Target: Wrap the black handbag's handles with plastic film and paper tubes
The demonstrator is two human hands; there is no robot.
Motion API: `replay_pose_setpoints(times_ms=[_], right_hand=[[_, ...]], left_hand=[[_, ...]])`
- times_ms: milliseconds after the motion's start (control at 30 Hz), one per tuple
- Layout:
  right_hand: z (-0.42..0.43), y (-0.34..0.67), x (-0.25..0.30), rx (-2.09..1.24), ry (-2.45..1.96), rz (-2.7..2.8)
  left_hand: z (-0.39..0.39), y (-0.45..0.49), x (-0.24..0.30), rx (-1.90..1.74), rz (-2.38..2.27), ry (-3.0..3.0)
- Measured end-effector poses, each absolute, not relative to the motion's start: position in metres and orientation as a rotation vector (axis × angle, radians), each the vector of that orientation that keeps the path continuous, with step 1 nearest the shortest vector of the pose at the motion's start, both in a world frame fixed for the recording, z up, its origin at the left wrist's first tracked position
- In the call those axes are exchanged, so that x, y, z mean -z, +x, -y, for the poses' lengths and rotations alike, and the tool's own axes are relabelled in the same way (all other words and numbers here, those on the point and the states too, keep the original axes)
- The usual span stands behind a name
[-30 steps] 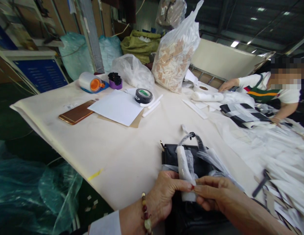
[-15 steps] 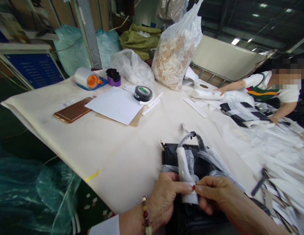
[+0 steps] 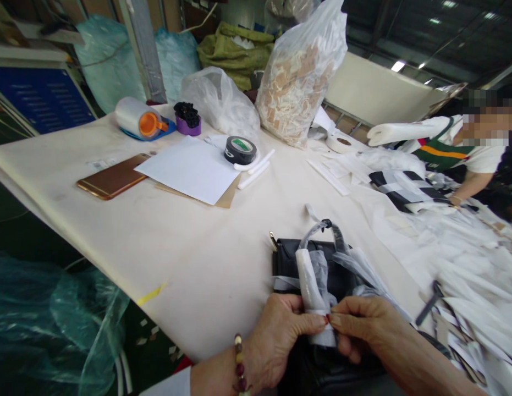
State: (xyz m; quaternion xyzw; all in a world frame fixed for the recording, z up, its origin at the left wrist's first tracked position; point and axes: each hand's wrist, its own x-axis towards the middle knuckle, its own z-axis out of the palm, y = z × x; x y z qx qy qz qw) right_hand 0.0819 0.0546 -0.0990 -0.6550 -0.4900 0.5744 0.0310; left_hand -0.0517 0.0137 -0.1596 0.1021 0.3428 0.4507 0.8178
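A black bag (image 3: 288, 256) lies at the near side of the table, its looped handle (image 3: 339, 239) covered in clear plastic. On top of it is a strap in a white foam wrap (image 3: 308, 278). My left hand (image 3: 276, 335), a beaded bracelet at its wrist, is closed on the lower part of this wrap from the left. From the right, my right hand (image 3: 363, 327) pinches the wrap at the same spot. The two thumbs nearly meet there. What lies under the fingertips is hidden.
A phone (image 3: 111, 179), paper (image 3: 193, 170) and black tape roll (image 3: 240, 150) lie to the left. A dark-handled tool (image 3: 429, 302) and white wrapping scraps (image 3: 441, 247) lie right. Across the table a co-worker (image 3: 449, 154) holds a white roll (image 3: 404, 131). A scrap-filled bag (image 3: 297, 88) stands behind.
My hands keep the same grip on the foam wrap and have barely moved. The co-worker has raised the white roll from the table. My view has shifted slightly.
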Motion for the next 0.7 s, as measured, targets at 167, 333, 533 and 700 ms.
replay_pose_setpoints(times_ms=[167,333,533,700], right_hand=[[-0.054,0.078,0.095,-1.711,-2.115,1.560],[-0.054,0.074,0.092,-1.647,-2.183,1.591],[-0.054,0.067,0.093,-1.518,-2.299,1.663],[-0.053,0.068,0.093,-1.501,-2.324,1.699]], left_hand=[[-0.013,-0.047,0.161,-0.955,-0.803,0.218],[-0.016,-0.040,0.160,-0.968,-0.826,0.199],[-0.014,-0.039,0.160,-0.988,-0.857,0.282],[-0.016,-0.040,0.160,-0.972,-0.875,0.317]])
